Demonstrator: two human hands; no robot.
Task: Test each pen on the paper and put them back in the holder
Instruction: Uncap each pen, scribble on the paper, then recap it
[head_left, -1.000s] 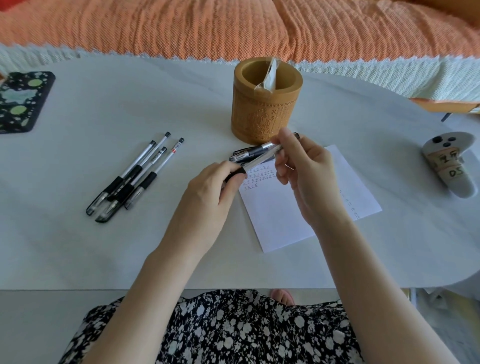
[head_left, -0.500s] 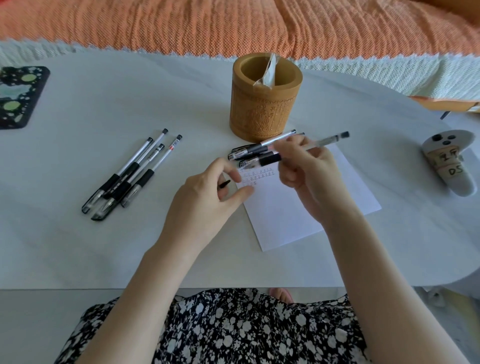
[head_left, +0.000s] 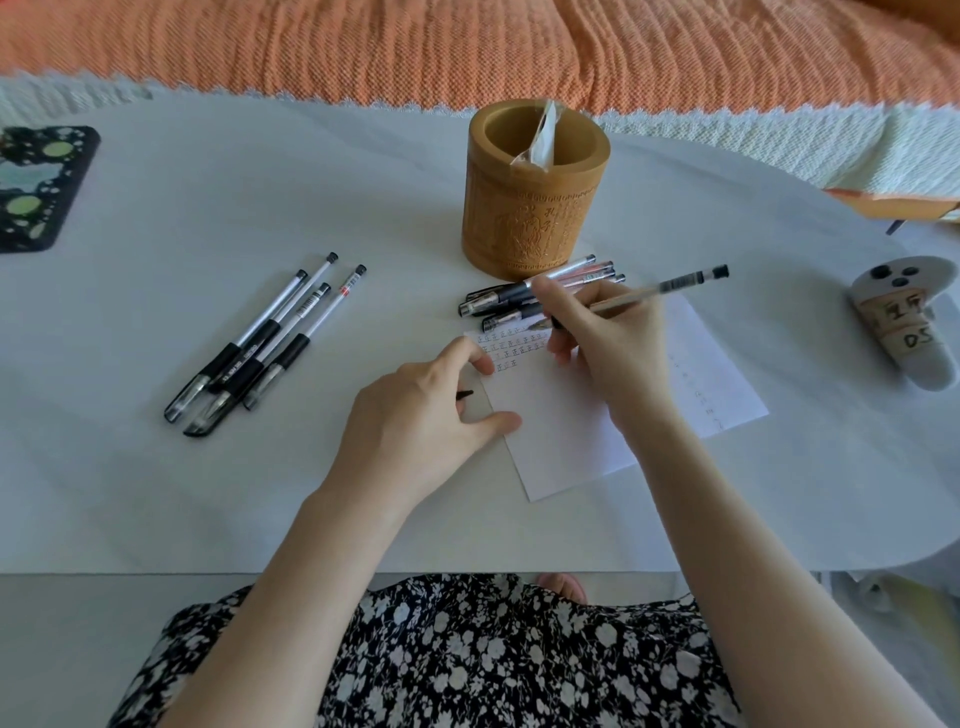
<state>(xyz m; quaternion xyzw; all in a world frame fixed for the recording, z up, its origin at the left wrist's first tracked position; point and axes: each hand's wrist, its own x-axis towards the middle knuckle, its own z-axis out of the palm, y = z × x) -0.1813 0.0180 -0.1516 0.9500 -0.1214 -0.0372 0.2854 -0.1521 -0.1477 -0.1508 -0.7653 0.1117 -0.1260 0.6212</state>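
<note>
My right hand (head_left: 605, 343) grips an uncapped pen (head_left: 660, 289) in a writing hold, its tip just above the top left of the white paper (head_left: 566, 431), where rows of small marks stand. My left hand (head_left: 421, 410) rests on the paper's left edge, curled around a black pen cap (head_left: 465, 394) that pokes out between the fingers. Three pens (head_left: 511, 301) lie in a bunch between the paper and the bamboo holder (head_left: 535, 192). The holder stands upright with a white wrapper sticking out. Several more capped pens (head_left: 265, 348) lie to the left.
A dark patterned case (head_left: 36, 187) sits at the table's far left edge. A grey controller with taped labels (head_left: 904, 327) lies at the right. An orange blanket (head_left: 467, 47) runs behind the table. The table's near edge is just above my lap.
My hands pulled the cap off the pen. The left hand dropped to the paper's edge with the cap. The right hand turned the pen into a writing hold over the paper.
</note>
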